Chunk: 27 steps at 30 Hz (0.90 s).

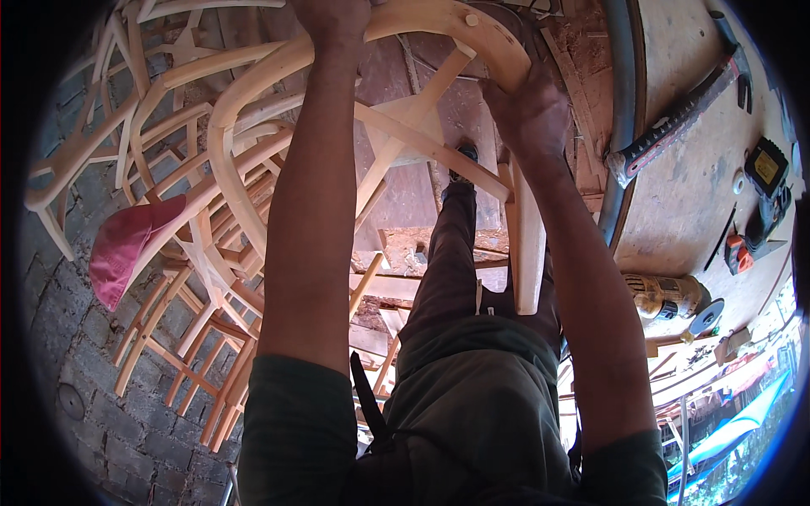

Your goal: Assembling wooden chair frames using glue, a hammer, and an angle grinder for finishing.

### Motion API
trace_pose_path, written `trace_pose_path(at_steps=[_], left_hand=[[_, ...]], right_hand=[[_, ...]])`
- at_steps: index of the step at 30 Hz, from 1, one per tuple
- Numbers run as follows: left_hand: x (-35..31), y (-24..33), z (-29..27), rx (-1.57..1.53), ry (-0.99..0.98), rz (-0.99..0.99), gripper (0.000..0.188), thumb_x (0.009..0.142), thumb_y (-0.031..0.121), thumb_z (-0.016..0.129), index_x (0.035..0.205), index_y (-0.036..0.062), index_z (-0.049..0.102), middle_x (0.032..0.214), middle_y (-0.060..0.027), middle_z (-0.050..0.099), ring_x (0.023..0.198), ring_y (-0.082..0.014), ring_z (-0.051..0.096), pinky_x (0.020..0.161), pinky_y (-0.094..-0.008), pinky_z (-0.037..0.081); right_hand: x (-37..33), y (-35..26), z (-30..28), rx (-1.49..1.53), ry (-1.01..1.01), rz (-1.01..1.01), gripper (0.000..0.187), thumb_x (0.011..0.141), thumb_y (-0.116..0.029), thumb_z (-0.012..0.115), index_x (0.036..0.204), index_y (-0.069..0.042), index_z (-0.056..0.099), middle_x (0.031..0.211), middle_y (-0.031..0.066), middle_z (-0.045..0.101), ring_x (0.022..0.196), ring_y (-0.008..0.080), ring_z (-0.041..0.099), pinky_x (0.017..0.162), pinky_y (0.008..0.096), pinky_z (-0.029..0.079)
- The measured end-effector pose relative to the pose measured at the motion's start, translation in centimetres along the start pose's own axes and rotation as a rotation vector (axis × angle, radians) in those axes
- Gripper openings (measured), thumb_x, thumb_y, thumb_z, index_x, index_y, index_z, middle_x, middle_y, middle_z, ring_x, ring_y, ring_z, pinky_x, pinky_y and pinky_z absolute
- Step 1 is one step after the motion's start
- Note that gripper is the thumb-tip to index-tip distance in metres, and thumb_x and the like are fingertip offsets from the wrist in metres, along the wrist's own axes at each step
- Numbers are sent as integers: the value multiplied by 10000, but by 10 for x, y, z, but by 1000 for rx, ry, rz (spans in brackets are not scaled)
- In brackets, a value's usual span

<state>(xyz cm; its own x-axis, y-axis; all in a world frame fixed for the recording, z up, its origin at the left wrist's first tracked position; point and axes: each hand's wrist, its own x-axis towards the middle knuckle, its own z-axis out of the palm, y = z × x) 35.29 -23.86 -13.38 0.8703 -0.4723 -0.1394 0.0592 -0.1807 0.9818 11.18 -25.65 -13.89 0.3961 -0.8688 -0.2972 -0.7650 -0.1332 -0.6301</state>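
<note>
Both my hands are on a light, unpainted wooden chair frame with a curved rail (422,18), crossing braces (413,139) and a straight leg (528,253) pointing back toward my body. At the top edge of the picture, my left hand (333,18) is closed on the rail, its fingers partly cut off by the picture's edge. My right hand (533,110) wraps round the lower right end of the same curved rail; its far fingers are hidden and slightly blurred. A round wooden plug (471,19) stands out of the rail between my hands.
More bare chair frames (202,253) are piled on the left before a grey block wall (126,430), with a pink cap (126,249) hung on one. The right-hand workbench (675,211) bears a hammer (679,114), a cordless drill (766,190) and a yellow grinder (666,295).
</note>
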Motion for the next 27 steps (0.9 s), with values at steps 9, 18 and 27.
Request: trace_pose_path(at_steps=[9,18,27], left_hand=[[8,-6,-3,-3,3,31,96,939,75,662,912,16,591,722,-47,617,557,-132,589,513,-289,540],[14,-11,-12,-50,8,27,78,945,74,644,948,10,599,760,-56,625,572,-141,599,535,-301,568],[17,-21,-9,-121,1,25,100,959,92,632,992,4,597,776,-60,623,582,-143,603,531,-301,578]], right_hand=[[-23,4,-6,-96,-55,81,571,789,-402,748,1079,19,492,890,307,681,862,482,674,781,560,541],[-21,7,-1,-51,-34,35,530,773,-372,763,1048,6,512,895,301,685,849,482,675,768,553,547],[-18,15,7,-86,52,-9,503,763,-371,760,1015,5,543,866,287,685,846,471,679,775,544,554]])
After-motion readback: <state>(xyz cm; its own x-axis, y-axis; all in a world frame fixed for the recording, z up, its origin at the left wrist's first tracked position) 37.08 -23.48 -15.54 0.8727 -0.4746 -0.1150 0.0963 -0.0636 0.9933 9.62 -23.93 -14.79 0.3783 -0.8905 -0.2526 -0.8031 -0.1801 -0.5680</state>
